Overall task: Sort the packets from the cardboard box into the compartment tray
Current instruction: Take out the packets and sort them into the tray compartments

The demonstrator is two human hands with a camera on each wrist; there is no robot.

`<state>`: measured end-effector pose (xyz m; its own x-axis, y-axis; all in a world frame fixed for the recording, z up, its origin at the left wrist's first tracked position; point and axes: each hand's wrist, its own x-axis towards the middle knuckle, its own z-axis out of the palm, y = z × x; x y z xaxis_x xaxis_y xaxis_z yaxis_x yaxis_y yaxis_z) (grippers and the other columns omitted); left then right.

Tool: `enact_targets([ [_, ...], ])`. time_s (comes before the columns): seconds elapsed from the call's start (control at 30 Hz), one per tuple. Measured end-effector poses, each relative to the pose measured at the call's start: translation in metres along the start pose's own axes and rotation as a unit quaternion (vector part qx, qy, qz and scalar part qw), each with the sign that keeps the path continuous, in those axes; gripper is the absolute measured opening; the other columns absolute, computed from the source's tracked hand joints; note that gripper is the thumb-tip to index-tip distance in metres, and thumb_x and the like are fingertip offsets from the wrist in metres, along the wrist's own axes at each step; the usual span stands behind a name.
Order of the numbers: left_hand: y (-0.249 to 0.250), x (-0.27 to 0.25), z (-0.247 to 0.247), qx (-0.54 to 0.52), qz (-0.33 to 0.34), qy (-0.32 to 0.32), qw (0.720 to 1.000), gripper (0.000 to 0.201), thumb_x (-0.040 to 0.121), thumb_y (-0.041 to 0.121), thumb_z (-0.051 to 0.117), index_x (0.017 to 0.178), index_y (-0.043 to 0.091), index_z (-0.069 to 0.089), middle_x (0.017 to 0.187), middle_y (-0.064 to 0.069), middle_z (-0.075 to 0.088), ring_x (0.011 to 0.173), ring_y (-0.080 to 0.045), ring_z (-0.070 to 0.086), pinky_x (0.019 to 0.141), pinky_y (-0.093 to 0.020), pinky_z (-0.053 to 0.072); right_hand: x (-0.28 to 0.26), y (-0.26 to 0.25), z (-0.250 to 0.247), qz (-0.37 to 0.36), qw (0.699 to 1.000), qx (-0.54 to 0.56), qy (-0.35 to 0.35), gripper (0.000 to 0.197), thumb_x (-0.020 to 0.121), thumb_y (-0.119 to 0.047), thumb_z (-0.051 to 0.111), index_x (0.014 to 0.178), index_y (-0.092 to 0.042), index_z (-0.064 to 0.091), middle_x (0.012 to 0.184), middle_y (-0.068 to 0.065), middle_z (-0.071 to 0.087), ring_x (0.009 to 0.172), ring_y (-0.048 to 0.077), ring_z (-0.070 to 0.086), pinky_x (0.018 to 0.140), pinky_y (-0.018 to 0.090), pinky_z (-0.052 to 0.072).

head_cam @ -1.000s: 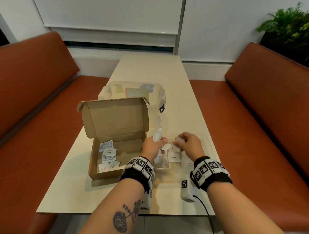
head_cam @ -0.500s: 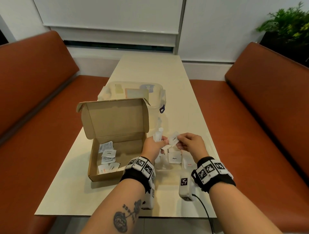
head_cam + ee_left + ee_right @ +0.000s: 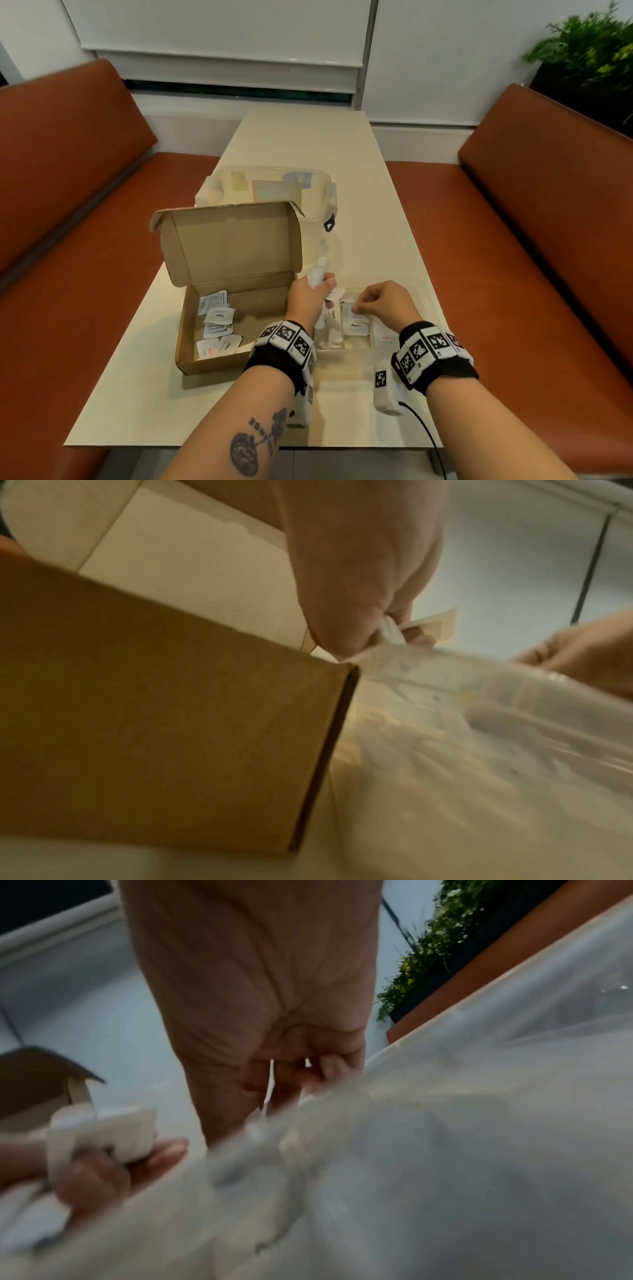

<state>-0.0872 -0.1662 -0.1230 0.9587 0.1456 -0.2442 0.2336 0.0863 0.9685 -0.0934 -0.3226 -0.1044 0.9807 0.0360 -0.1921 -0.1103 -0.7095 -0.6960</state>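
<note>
The open cardboard box [image 3: 191, 346] sits on the table left of centre, with several white packets [image 3: 219, 317] lying inside. Right beside it is the clear compartment tray [image 3: 423, 294], which holds packets marked Sugar [image 3: 334, 317], Pepper [image 3: 355, 327] and Salt [image 3: 385, 337]. My left hand [image 3: 323, 284] grips a bunch of white packets [image 3: 317, 272] above the tray's left end, also visible in the left wrist view [image 3: 394, 634]. My right hand [image 3: 356, 308] pinches one thin white packet [image 3: 270, 1085] low over the tray's middle compartment.
A clear lidded plastic container [image 3: 274, 181] stands behind the box's raised lid [image 3: 233, 240]. Orange benches [image 3: 68, 205] run along both sides of the table. A plant [image 3: 589, 51] stands at the back right. A black cable [image 3: 426, 435] hangs from my right wrist.
My right hand took a packet from near the left hand and lowered it toward the tray's middle compartment. My left hand stayed put with its bunch.
</note>
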Motion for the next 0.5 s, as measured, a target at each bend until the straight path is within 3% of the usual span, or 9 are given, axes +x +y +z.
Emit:
enact_targets([
  [0.1, 0.001, 0.001, 0.000, -0.023, -0.017, -0.001, 1.000, 0.015, 0.089, 0.005, 0.062, 0.102, 0.001, 0.066, 0.084, -0.012, 0.063, 0.053, -0.018, 0.052, 0.057, -0.027, 0.047, -0.002, 0.006, 0.009, 0.015, 0.998, -0.054, -0.030, 0.014, 0.070, -0.019, 0.082, 0.063, -0.018, 0.070, 0.072, -0.003, 0.068, 0.073, 0.010, 0.062, 0.071, 0.023, 0.048],
  [0.17, 0.001, 0.000, 0.000, -0.027, -0.020, -0.002, 0.999, 0.017, 0.088, 0.005, 0.062, 0.104, -0.001, 0.066, 0.086, -0.013, 0.063, 0.055, -0.018, 0.053, 0.057, -0.027, 0.048, -0.003, 0.007, 0.014, 0.013, 0.995, -0.096, -0.014, 0.018, 0.070, -0.019, 0.082, 0.059, -0.020, 0.067, 0.076, -0.004, 0.065, 0.077, 0.011, 0.061, 0.073, 0.024, 0.048],
  [0.27, 0.001, -0.001, 0.000, -0.031, -0.018, -0.004, 0.999, 0.016, 0.088, 0.003, 0.062, 0.103, -0.001, 0.066, 0.088, -0.014, 0.062, 0.059, -0.019, 0.054, 0.054, -0.022, 0.048, -0.003, 0.007, 0.020, -0.005, 0.988, -0.155, 0.017, 0.033, 0.072, -0.018, 0.080, 0.052, -0.025, 0.054, 0.080, -0.007, 0.051, 0.081, 0.012, 0.051, 0.070, 0.021, 0.040],
  [0.43, 0.001, -0.002, 0.000, -0.023, -0.013, -0.007, 1.000, 0.015, 0.088, 0.003, 0.062, 0.102, 0.000, 0.066, 0.089, -0.016, 0.062, 0.059, -0.018, 0.054, 0.049, -0.018, 0.048, -0.005, 0.008, 0.022, -0.030, 0.984, -0.172, 0.018, 0.035, 0.069, -0.011, 0.076, 0.058, -0.024, 0.046, 0.081, -0.004, 0.048, 0.077, 0.015, 0.048, 0.057, 0.019, 0.032],
  [0.5, 0.001, -0.002, -0.001, -0.021, -0.011, -0.008, 1.000, 0.015, 0.088, 0.004, 0.062, 0.102, 0.000, 0.066, 0.089, -0.016, 0.062, 0.057, -0.019, 0.054, 0.052, -0.020, 0.049, -0.006, 0.009, 0.023, -0.043, 0.983, -0.178, 0.017, 0.034, 0.066, -0.012, 0.077, 0.062, -0.022, 0.045, 0.080, -0.003, 0.048, 0.076, 0.015, 0.047, 0.058, 0.022, 0.034],
])
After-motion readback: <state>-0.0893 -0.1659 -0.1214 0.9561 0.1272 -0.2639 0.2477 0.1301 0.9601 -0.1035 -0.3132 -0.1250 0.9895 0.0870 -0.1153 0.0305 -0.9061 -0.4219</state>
